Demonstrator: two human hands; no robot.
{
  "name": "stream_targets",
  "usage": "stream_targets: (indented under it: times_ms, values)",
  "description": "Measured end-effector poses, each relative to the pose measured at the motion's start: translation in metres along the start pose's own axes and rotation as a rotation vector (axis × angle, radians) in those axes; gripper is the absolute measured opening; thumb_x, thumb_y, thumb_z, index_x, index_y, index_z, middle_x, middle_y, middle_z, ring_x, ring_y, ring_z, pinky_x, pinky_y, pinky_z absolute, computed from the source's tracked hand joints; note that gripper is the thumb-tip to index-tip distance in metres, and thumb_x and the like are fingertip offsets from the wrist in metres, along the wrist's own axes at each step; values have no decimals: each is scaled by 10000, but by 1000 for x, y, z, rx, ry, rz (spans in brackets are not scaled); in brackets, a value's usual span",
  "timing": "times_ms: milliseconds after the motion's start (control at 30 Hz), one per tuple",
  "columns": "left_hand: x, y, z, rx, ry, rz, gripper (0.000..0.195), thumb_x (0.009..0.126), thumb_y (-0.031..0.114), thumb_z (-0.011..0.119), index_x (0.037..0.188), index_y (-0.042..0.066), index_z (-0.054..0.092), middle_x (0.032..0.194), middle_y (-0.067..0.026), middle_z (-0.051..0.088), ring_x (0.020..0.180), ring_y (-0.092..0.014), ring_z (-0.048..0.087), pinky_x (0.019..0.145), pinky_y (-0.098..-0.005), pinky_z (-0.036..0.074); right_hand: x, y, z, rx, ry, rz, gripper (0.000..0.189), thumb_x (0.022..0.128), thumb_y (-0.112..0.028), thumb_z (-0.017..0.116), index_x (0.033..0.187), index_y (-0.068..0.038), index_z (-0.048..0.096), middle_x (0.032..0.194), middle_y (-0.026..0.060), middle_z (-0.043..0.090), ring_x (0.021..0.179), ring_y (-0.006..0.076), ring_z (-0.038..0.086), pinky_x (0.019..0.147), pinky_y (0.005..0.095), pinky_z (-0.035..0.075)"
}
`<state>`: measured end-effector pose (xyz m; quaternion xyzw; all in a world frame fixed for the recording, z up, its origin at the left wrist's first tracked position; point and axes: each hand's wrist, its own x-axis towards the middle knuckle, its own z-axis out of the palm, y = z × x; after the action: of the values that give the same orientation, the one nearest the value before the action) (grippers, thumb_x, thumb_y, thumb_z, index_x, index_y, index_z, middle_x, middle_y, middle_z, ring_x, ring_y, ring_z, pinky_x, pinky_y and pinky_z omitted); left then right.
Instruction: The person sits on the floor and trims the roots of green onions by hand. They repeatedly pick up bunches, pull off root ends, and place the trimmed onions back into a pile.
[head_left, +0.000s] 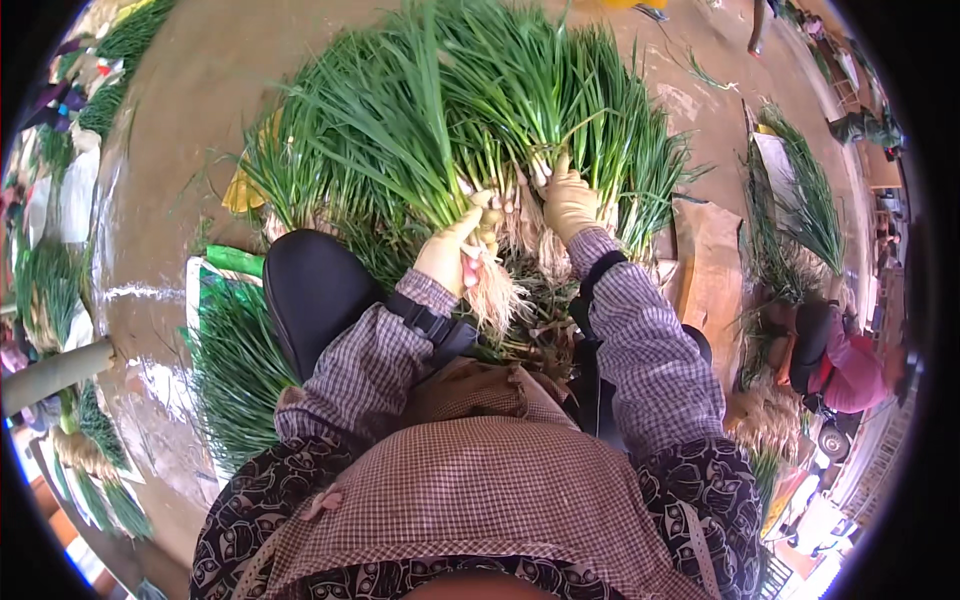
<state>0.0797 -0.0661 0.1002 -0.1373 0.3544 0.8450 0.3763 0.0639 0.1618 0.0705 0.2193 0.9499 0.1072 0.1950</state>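
Note:
My left hand (448, 253), in a pale yellow glove, is closed around the lower stems of a bunch of green garlic (435, 180); its pinkish bulbs and pale roots (491, 289) hang below the fist. To its right, my right hand (571, 196), gloved too, reaches into the large upright pile of green garlic (510, 67). Its fingers are at the base of some stems by white bulbs (540, 171); whether they grip them is unclear. More bulbs and roots stand between both hands.
Loose green leaves and root debris (532, 341) lie between my knees. Another heap of green stalks (236, 367) lies at the left. A brown sheet (709, 262) is right of the pile. A person in pink (851, 367) sits at the far right, near more bundles (802, 187).

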Motion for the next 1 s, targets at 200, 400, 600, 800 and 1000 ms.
stream_targets:
  times_ms: [200, 400, 600, 800, 1000]
  values:
    - [-7, 0, -18, -11, 17, -147, 240, 986, 272, 568, 1093, 70, 643, 903, -27, 671, 611, -136, 607, 515, -246, 511, -108, -1, -62, 536, -11, -228, 566, 1006, -398, 463, 1372, 32, 419, 1221, 246, 601, 1075, 344, 632, 943, 405, 497]
    - [-30, -15, 0, 172, 29, -286, 237, 945, 239, 623, 1098, 62, 661, 689, -2, 601, 423, -82, 456, 348, -232, 340, -146, -14, -3, 1092, -246, -601, 446, 1034, -403, 381, 1114, -21, 599, 938, 210, 683, 864, 315, 681, 775, 396, 555]
    - [-14, 5, -17, 135, -30, -49, 381, 944, 104, 600, 1316, 32, 552, 1119, -91, 666, 657, -100, 534, 508, -237, 464, -18, 18, -36, 542, 575, -211, 232, 889, -289, 697, 950, -66, 675, 903, 129, 699, 744, 208, 668, 701, 347, 554]
    - [-13, 3, -14, -27, -49, -114, 241, 963, 69, 557, 1195, 7, 582, 1322, -141, 572, 1011, -210, 605, 590, -278, 529, -48, 31, -28, 836, 324, -177, 257, 870, -286, 710, 862, -33, 670, 795, 131, 692, 669, 230, 661, 643, 352, 544]
    - [-21, -29, -4, 152, 34, -296, 202, 913, 237, 682, 1024, 68, 687, 560, 36, 462, 404, -98, 378, 384, -249, 314, -152, 0, -3, 951, 233, -408, 235, 861, -225, 732, 919, -12, 650, 795, 134, 680, 669, 236, 656, 609, 355, 540]
